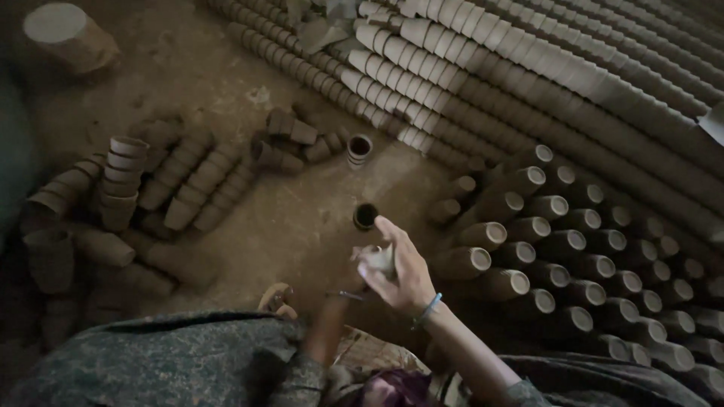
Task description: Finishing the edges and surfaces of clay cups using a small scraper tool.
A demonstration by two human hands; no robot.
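Gripping a small pale clay cup (379, 260), the right hand (403, 271) hovers above the dirt floor (294, 218); the left hand (348, 290) is mostly hidden behind it, its grip unclear. Just beyond stands a dark-mouthed brown clay cup (365, 215), with rows of stacked brown clay cups (558, 256) to the right.

Support: bare earthen floor (226, 83), brown, dusty. Landmark: lone upright clay cup (366, 215) at floor centre.
- Just beyond it: second upright cup with pale rim (360, 149).
- Left of it: short lying stacks of nested cups (192, 185); one standing stack (121, 181).
- Right of it: stacks lying, bases toward camera (573, 256).
- Far beyond: long rows of nested cups (483, 75).
- Far left corner: clay block (68, 34).
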